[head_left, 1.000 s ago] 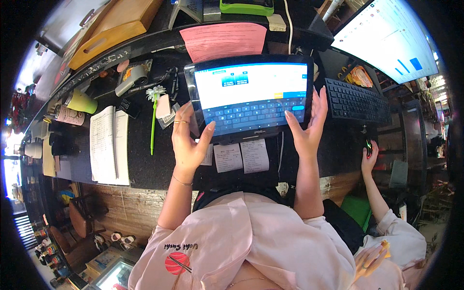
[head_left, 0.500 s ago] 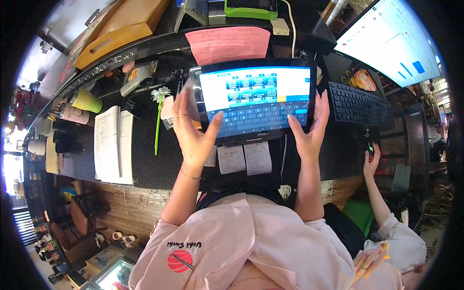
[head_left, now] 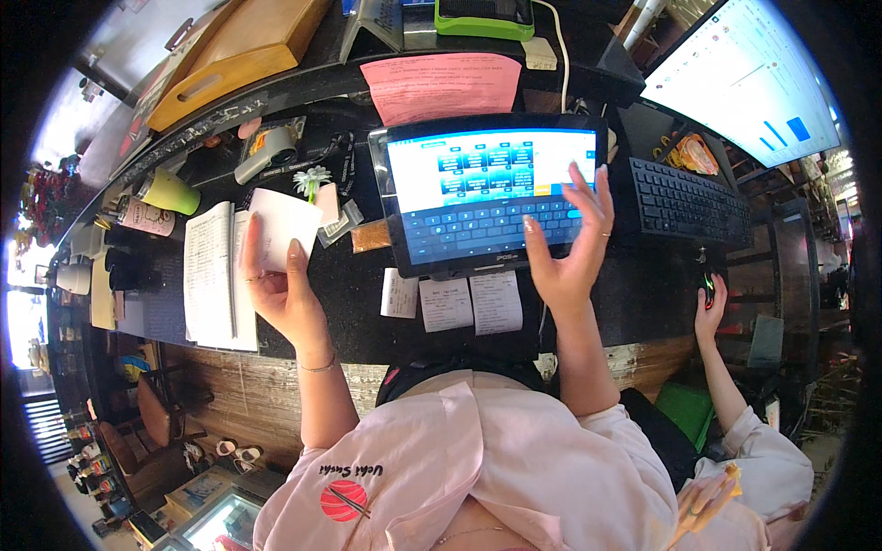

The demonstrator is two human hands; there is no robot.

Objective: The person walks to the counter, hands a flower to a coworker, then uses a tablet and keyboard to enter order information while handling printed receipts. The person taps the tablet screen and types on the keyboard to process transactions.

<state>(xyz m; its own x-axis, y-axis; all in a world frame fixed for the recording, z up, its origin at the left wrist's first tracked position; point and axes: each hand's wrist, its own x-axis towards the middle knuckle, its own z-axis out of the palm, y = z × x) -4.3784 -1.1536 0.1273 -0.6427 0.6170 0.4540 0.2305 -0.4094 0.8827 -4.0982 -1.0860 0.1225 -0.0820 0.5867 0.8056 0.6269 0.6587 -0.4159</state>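
My left hand (head_left: 292,308) is closed on a white slip of paper (head_left: 280,228), thumb on its near side, raised beside an open notebook (head_left: 208,275). Behind that slip, the flower head of a green flower-topped pen (head_left: 312,179) shows, while its stem is hidden. In front of me a touchscreen terminal (head_left: 459,204) displays blue tiles above an on-screen keyboard. My right hand (head_left: 571,262) hovers over the right side of the screen, fingers apart and holding nothing; whether a fingertip touches the glass I cannot tell. Several printed receipts (head_left: 447,305) lie below the terminal.
Right of the terminal are a black keyboard (head_left: 689,202) and a monitor (head_left: 749,83). Another person's hand (head_left: 708,312) rests on a mouse at the far right. A pink sheet (head_left: 441,87) hangs behind the terminal. Cups (head_left: 170,193) and a wooden tray (head_left: 230,69) stand left.
My left hand has left the terminal's left edge and moved left, now with a white slip in it. My right hand has shifted from the right edge to over the screen.
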